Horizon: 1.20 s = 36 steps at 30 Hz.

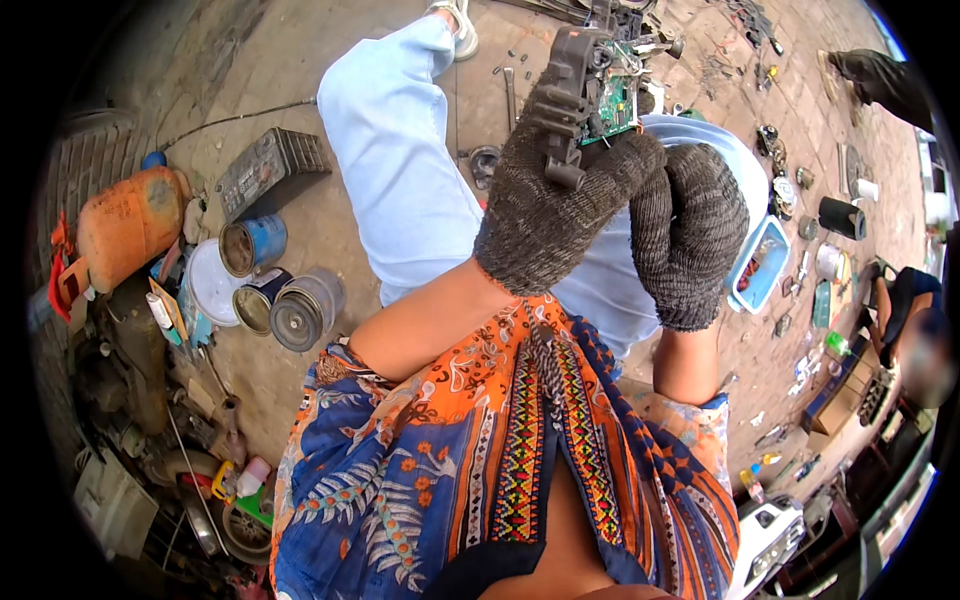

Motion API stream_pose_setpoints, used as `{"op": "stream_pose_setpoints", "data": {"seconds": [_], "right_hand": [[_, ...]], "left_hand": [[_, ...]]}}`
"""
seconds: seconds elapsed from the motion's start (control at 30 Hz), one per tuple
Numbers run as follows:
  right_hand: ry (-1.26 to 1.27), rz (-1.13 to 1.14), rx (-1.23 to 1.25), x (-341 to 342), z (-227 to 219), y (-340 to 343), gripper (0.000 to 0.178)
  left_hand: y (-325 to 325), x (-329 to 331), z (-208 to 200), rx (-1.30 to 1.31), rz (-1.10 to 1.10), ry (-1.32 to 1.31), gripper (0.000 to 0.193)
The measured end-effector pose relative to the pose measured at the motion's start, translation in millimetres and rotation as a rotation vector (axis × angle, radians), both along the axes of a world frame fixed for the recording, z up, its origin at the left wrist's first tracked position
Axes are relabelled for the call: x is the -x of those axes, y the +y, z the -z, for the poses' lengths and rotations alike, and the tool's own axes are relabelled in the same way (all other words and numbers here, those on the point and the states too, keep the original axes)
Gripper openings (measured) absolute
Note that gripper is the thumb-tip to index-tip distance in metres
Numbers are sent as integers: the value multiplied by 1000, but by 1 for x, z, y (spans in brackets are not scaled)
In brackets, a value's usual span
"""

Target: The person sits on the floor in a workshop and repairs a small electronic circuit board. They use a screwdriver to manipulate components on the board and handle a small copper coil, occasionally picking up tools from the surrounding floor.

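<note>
**Gloved hands around a dark housing with a green board**

Gripped in our left hand (555,205), the dark plastic housing (570,90) stood raised in front of us, the knit-gloved fingers wrapped tight around its lower end. A green circuit board (617,105) showed inside it, with thin wires at its upper edge. Our right hand (690,230), gloved the same way, was curled just beside the left and touched it; whether it pinched part of the housing we could not tell. Both hands hung above our pale blue trouser legs (400,170). On the paved ground (290,50) to our left stood three open paint tins (275,295) beside an orange canister (125,225) and a flat black battery case (270,165). To the right lay a small blue tray (765,270) among scattered small parts. Another person sat at the right edge, a dark sleeve (905,295) in view.
</note>
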State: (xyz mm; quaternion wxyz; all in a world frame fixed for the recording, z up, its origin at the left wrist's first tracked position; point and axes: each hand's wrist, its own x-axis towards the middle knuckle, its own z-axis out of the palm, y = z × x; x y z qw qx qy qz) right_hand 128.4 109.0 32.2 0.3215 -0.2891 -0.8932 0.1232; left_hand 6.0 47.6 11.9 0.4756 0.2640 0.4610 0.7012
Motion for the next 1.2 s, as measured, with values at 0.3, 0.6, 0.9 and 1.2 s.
{"op": "stream_pose_setpoints", "data": {"seconds": [0.3, 0.6, 0.9, 1.2], "right_hand": [[461, -67, 841, -2, 2, -12, 15], [807, -3, 1430, 14, -2, -31, 39], [51, 287, 223, 9, 26, -29, 30], [282, 165, 143, 20, 40, -28, 23]], "left_hand": [[-10, 37, -5, -90, 94, 491, 39], [-3, 36, -1, -88, 159, 149, 55], [-12, 6, -4, -46, 71, -449, 22], [-16, -21, -1, 117, 143, -938, 30]]}}
